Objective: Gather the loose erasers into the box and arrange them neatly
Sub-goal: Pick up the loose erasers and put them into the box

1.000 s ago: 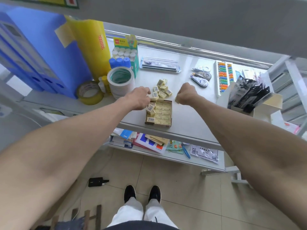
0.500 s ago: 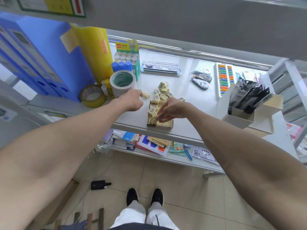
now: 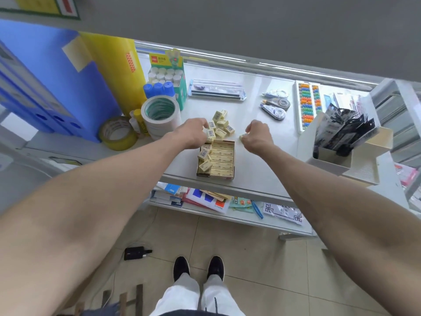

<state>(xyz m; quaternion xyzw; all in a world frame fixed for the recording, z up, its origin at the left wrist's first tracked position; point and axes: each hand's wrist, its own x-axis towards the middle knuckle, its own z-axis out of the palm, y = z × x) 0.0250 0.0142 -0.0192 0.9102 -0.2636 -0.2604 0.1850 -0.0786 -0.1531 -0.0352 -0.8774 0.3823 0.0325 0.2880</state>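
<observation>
A small open box [image 3: 234,156] lies near the table's front edge, with rows of pale yellow erasers flat inside and several tilted ones [image 3: 204,159] along its left side. Several loose erasers [image 3: 222,124] lie in a pile just behind the box. My left hand [image 3: 193,133] hovers at the box's back left corner with curled fingers pinching an eraser [image 3: 211,134]. My right hand [image 3: 257,136] is to the right of the box's back corner and grips one eraser [image 3: 243,135] that peeks out at its fingertips.
Left of the box stand stacked white tape rolls [image 3: 160,115], a yellow tape roll [image 3: 117,133], glue sticks [image 3: 165,76] and blue folders [image 3: 45,83]. Correction tapes [image 3: 276,108], an abacus tray [image 3: 307,103] and a white box of black packets [image 3: 341,137] sit right. A lower shelf [image 3: 227,208] holds papers.
My right hand left the box, went right and back, and now holds an eraser beside the box. My left hand moved right to the pile's edge and now pinches an eraser.
</observation>
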